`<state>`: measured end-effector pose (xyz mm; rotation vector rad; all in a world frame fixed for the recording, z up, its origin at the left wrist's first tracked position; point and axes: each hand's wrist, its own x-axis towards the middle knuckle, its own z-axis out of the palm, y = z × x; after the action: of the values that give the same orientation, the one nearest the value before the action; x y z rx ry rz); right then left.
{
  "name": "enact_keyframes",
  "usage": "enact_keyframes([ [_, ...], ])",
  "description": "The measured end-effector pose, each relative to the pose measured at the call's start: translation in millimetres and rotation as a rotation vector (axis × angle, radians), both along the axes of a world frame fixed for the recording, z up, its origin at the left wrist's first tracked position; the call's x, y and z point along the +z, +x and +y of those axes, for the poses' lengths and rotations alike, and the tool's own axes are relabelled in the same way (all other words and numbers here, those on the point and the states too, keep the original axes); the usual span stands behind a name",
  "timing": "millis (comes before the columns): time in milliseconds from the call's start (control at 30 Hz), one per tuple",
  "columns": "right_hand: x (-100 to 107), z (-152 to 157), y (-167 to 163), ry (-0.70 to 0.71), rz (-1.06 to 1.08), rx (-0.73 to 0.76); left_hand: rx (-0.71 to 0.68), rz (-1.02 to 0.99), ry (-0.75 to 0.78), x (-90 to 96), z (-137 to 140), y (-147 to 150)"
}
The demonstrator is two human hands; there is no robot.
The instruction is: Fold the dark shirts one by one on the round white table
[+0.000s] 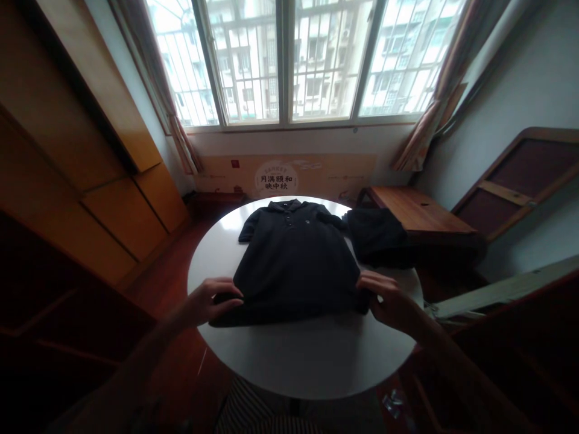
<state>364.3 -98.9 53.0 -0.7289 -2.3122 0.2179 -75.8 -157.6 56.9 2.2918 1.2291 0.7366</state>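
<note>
A dark polo shirt (296, 259) lies front side up on a round white table (312, 361), its collar toward the window and its hem toward me. My left hand (216, 299) pinches the shirt's lower left side near the hem. On the opposite side, my right hand (382, 295) grips the lower right edge, fingers closed on the cloth. The hem between the hands looks slightly lifted or folded; shadow makes this hard to tell. Both short sleeves spread outward near the far end, the right one close to a folded dark garment.
A folded dark garment pile (377, 232) rests at the table's right edge. Beyond it stands a wooden side table (420, 208), with a wood-framed panel (520, 178) against the wall. Wooden cabinets (122, 211) line the left. A barred window (289, 66) is ahead.
</note>
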Motion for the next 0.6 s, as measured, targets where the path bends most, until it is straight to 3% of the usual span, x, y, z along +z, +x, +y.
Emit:
enact_keyframes([
  [33, -9, -7, 7, -0.045, -0.085, 0.020, -0.027, 0.020, -0.053, -6.0, 1, 1],
  [100, -27, -18, 18, -0.123, -0.227, 0.032, 0.048, 0.023, -0.101, -20.8, 15, 0],
  [200, -43, -26, 22, -0.176, -0.316, 0.018, 0.389, -0.035, -0.045, -42.3, 61, -7],
  [267, -42, -29, 17, -0.178, -0.319, -0.002, 0.621, -0.082, 0.008, -50.6, 99, -13],
  [333, -35, -31, 10, -0.180, -0.322, -0.002, 0.752, -0.116, 0.006, -52.4, 136, -16],
  [467, -18, -35, -2, -0.211, -0.342, -0.009, 0.780, -0.142, -0.063, -45.9, 187, -9],
  [600, -21, -37, 1, -0.249, -0.374, -0.029, 0.681, -0.106, -0.094, -36.6, 205, 0],
])
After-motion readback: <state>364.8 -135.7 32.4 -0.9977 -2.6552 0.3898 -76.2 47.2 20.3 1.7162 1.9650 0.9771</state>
